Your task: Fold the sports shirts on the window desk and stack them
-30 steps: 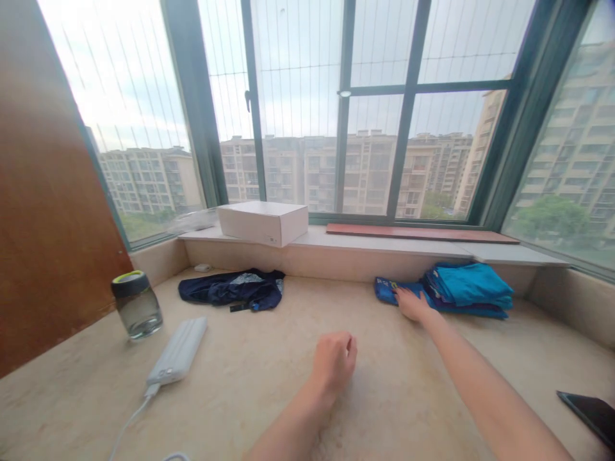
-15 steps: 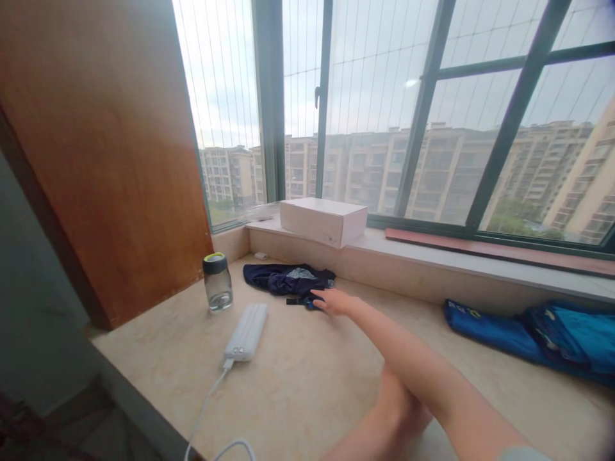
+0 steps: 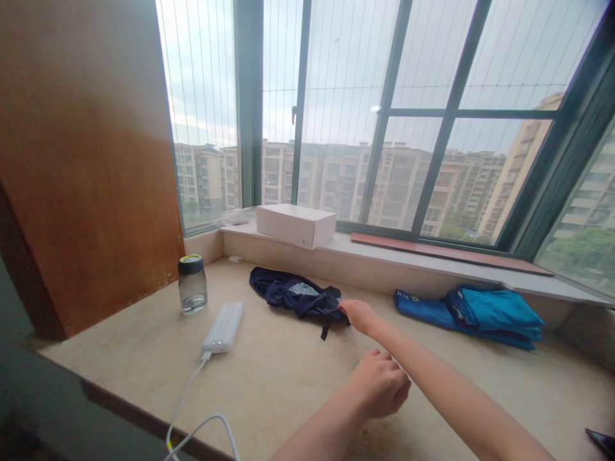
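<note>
A dark navy cloth bundle (image 3: pixel 288 296) with a pale patterned patch lies on the stone ledge below the window; its exact kind is unclear. A short black strap (image 3: pixel 325 330) hangs from its near side. My right hand (image 3: pixel 358 315) pinches the bundle's right end. Nearer to me, my left hand (image 3: pixel 382 384) is held with curled fingers, below my right forearm and apart from the bundle. Its palm side is hidden, so whatever it may hold does not show.
To the left stand a clear bottle (image 3: pixel 193 285) and a white power bank (image 3: pixel 223 328) with a white cable (image 3: pixel 185 387). Folded blue cloth (image 3: pixel 497 317) lies at right. A white box (image 3: pixel 295 225) rests on the sill. A dark object (image 3: pixel 600 442) shows at lower right.
The view has turned right. My right hand has closed on the bundle's right end, and the bundle is shifted and turned. The strap hangs toward me. My left hand has come out from behind my right forearm.
</note>
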Demonstrator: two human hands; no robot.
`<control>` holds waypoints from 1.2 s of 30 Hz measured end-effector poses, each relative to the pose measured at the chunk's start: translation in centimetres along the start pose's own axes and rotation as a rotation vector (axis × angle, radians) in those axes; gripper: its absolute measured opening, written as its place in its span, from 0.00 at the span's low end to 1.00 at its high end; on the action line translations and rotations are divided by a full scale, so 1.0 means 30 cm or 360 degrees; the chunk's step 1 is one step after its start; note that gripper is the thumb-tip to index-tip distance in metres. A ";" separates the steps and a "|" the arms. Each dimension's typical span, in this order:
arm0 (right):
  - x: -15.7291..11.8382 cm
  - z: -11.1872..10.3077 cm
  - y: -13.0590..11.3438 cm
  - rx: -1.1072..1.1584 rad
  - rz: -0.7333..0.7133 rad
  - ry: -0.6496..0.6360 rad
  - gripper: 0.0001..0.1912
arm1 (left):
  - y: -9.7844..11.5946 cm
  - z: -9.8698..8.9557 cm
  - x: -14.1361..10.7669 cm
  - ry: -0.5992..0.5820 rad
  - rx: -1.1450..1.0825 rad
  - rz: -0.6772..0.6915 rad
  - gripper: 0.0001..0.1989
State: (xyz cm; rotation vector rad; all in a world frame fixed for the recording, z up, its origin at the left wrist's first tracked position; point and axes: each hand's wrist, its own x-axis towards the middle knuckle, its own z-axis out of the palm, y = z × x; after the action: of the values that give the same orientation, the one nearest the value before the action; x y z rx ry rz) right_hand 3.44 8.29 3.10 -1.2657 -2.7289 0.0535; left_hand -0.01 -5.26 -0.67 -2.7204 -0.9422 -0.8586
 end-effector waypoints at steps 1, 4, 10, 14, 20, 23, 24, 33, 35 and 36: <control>-0.068 -0.018 0.032 0.0031 0.0028 0.0078 0.18 | 0.000 -0.032 -0.012 0.0058 0.0010 -0.0071 0.06; -0.271 -0.085 0.124 0.0316 0.0065 0.0463 0.20 | -0.026 -0.139 -0.048 0.0304 0.0088 -0.0398 0.17; -0.543 -0.287 0.221 0.1029 0.0071 0.0916 0.20 | -0.123 -0.204 -0.046 -0.0049 -0.0082 -0.0886 0.53; -0.626 -0.356 0.280 0.1522 0.0337 0.0992 0.23 | -0.107 -0.156 0.006 -0.0271 -0.0526 -0.0836 0.29; -0.793 -0.247 0.296 0.1572 0.0640 0.0533 0.40 | -0.038 -0.140 0.075 0.0218 -0.0610 -0.0896 0.20; -0.840 -0.171 0.240 0.1297 0.0397 0.0266 0.49 | -0.017 -0.155 0.103 0.0401 -0.0821 -0.0977 0.21; -0.842 -0.153 0.221 0.1231 0.0284 0.0268 0.49 | -0.010 -0.164 0.109 0.0431 -0.0888 -0.0989 0.20; -0.806 -0.190 0.141 0.1567 0.0192 0.0242 0.17 | 0.027 -0.425 0.062 0.0694 -0.0728 -0.1007 0.22; -0.826 -0.230 0.101 0.1918 0.0141 0.0134 0.24 | 0.051 -0.511 0.039 0.0861 -0.0436 -0.1054 0.21; -0.840 -0.252 0.075 0.2078 0.0141 0.0092 0.26 | 0.066 -0.551 0.024 0.0954 -0.0281 -0.1087 0.21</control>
State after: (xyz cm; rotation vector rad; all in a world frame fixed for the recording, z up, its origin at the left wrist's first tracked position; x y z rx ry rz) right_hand 22.27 -9.64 7.73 -0.8637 -1.7981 1.4509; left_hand -6.18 -11.45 13.52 -1.9991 -1.6962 -1.7985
